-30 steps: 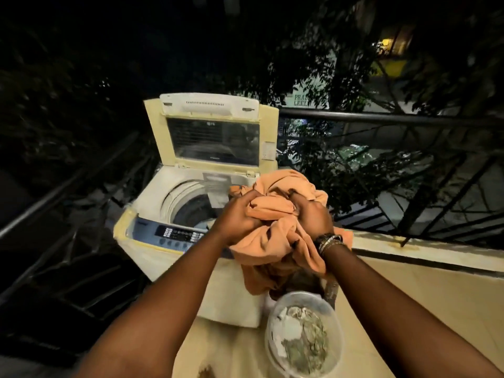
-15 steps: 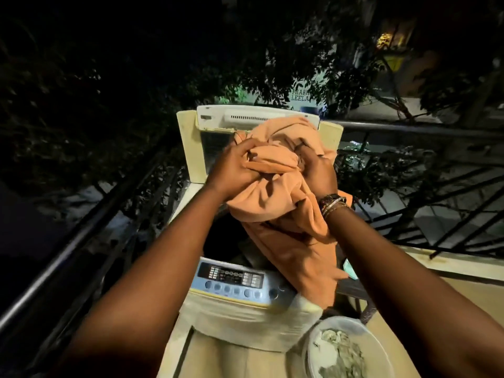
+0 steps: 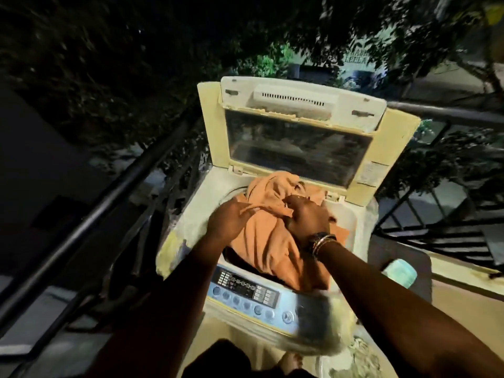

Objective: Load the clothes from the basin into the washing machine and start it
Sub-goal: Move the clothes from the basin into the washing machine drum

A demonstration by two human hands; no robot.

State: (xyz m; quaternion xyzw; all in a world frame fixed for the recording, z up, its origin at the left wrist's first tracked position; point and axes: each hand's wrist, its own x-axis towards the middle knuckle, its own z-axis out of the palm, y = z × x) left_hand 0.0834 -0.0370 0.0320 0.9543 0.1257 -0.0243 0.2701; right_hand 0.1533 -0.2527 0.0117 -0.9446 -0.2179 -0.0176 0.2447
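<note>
A top-loading washing machine (image 3: 354,230) stands on a balcony with its lid (image 3: 297,143) raised upright. An orange cloth (image 3: 270,241) lies bunched over the drum opening, one end hanging toward the blue control panel (image 3: 245,293). My left hand (image 3: 229,222) lies on the cloth's left side with fingers spread and mostly straight. My right hand (image 3: 305,216), with a watch and bangles at the wrist, grips a fold of the cloth near its top. The basin (image 3: 351,358) shows only as a blurred edge at the bottom right.
Dark metal railings (image 3: 109,203) run along the left and behind the machine on the right. A pale green container (image 3: 399,272) sits on a dark surface to the machine's right. Trees and dark buildings lie beyond.
Both hands carried the orange cloth from above the basin up over the control panel and lowered it onto the drum opening. My left hand's fingers have loosened and flattened on the cloth.
</note>
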